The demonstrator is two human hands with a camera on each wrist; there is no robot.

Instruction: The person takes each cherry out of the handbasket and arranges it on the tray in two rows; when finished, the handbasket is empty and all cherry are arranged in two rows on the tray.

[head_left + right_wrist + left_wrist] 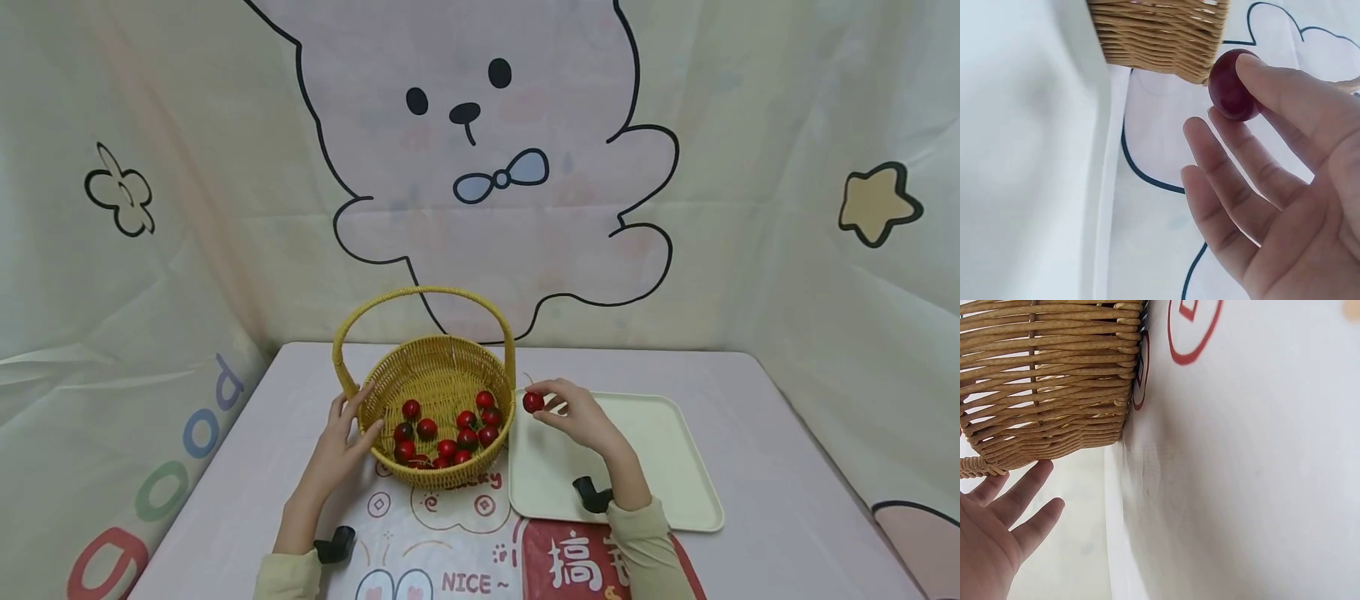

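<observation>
A yellow woven basket (408,360) with a tall arched handle stands on the table, several red cherries (427,429) lying in it. My left hand (335,450) rests against its left side, fingers extended near the foot of the handle and thumb at the rim. The left wrist view shows those fingertips (1041,469) touching the wicker. My right hand (585,421) pinches one cherry (533,402) between thumb and fingers, just right of the basket and above the tray's left edge. Its thin stem sticks up. In the right wrist view the other fingers (1210,150) are loosely extended.
A cream rectangular tray (637,450) lies right of the basket, partly under my right forearm. Below both is a printed mat (472,554) on the white table (757,467). A curtain (735,250) with cartoon drawings surrounds the table's back and sides.
</observation>
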